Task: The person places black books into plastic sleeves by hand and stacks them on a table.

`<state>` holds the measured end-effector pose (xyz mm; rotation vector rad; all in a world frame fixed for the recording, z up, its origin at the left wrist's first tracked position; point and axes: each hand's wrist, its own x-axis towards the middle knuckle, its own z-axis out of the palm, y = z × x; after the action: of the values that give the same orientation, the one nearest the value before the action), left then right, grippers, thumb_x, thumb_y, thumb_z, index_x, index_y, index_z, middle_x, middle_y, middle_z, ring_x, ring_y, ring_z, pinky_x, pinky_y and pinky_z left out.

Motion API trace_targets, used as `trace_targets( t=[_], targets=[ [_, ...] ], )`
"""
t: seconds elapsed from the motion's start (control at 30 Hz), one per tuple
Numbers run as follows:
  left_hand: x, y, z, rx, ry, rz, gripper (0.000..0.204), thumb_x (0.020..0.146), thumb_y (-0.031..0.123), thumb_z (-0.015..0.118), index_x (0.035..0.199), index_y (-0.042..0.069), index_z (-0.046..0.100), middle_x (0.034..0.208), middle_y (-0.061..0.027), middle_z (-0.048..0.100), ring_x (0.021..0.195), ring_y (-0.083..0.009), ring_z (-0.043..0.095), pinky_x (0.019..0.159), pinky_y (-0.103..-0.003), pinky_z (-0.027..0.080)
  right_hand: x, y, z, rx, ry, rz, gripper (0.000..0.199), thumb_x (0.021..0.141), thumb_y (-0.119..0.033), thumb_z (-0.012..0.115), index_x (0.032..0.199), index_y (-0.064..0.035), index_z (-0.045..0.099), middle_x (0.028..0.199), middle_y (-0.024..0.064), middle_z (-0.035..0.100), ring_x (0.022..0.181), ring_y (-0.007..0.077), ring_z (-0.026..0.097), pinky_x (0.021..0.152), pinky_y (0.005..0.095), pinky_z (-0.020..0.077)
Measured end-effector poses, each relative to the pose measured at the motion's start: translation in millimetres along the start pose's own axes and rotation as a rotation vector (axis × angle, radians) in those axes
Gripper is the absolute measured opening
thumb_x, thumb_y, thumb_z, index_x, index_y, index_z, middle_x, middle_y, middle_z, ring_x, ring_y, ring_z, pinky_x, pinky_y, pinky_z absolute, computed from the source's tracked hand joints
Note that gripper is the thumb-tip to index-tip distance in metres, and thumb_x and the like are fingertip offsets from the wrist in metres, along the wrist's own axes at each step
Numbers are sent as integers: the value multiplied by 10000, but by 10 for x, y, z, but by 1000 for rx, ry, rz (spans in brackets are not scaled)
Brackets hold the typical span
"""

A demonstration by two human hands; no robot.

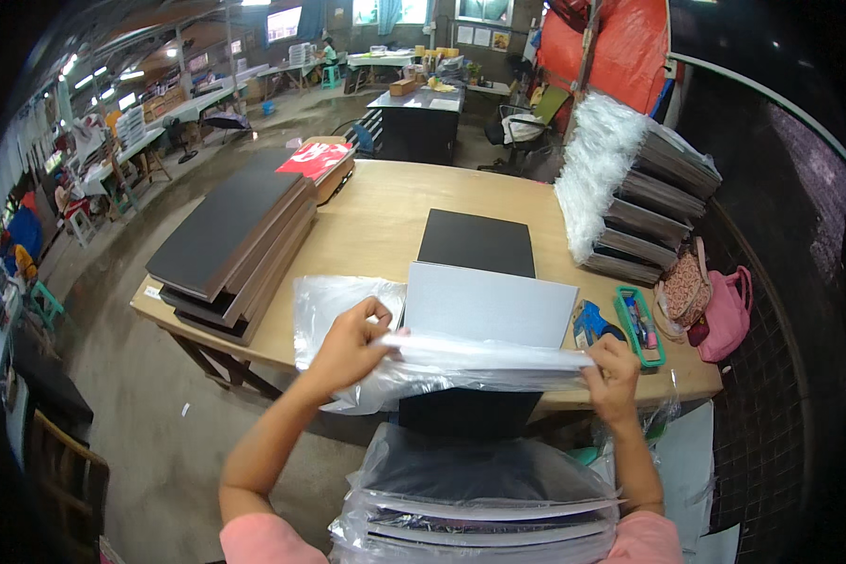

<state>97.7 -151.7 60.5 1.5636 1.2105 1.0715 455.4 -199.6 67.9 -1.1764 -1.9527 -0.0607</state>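
My left hand (352, 346) and my right hand (613, 378) grip opposite ends of a clear plastic bag (489, 368) at the table's near edge. Its upper edge looks white and folded or layered; whether a sheet lies inside I cannot tell. Just beyond lies a light grey board (493, 303), partly over a black board (475, 242). More clear plastic (334, 299) lies flat beyond my left hand. Below the bag, close to me, is a stack of plastic-wrapped dark boards (484, 470) with pale edges.
Tall black boards (230, 226) are stacked on the table's left, near a red-and-white package (317, 160). To the right are plastic-wrapped boards (620, 188), a blue glove (592, 322), a green tray (641, 329) of pens and a pink bag (727, 315). The wooden table (376, 202) spans the middle.
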Motion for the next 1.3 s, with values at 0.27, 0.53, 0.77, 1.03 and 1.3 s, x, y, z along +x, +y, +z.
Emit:
trace_targets(
  t=[0.27, 0.53, 0.77, 1.03, 1.3],
  targets=[
    [71, -355, -228, -687, -483, -574, 363, 863, 349, 626, 1058, 44, 627, 965, -61, 639, 837, -182, 588, 709, -369, 458, -29, -58, -147, 1280, -345, 1010, 231, 794, -135, 650, 912, 63, 647, 826, 104, 647, 741, 139, 600, 648, 269, 466],
    [-476, 233, -60, -872, -100, -108, 235, 906, 295, 575, 913, 60, 573, 833, -9, 597, 754, -77, 538, 710, -219, 406, -292, -136, 47, 1422, 119, 913, 138, 871, -101, 566, 962, -1, 596, 851, 75, 651, 794, 156, 627, 752, 276, 492],
    [-826, 362, 43, -257, 317, 196, 205, 860, 202, 643, 801, 32, 545, 701, 15, 540, 644, -42, 478, 584, -194, 360, -252, -256, 2, 1345, 67, 875, 82, 908, -137, 520, 922, -78, 576, 866, 44, 643, 741, 116, 624, 571, 259, 532],
    [-1176, 72, 358, 355, 657, 757, 194, 751, 106, 722, 822, 51, 550, 696, -65, 548, 606, -188, 503, 622, -271, 371, -405, -234, 57, 1297, 234, 859, 65, 901, -155, 527, 902, -94, 549, 818, 11, 616, 669, 80, 598, 505, 208, 488],
    [-826, -66, 98, -591, 262, -18, 188, 898, 243, 603, 854, 83, 516, 776, 43, 511, 678, -37, 423, 613, -190, 329, -398, -205, -84, 1384, 31, 869, 69, 850, -96, 564, 871, -31, 572, 827, 51, 616, 719, 130, 606, 694, 269, 494]
  ],
)
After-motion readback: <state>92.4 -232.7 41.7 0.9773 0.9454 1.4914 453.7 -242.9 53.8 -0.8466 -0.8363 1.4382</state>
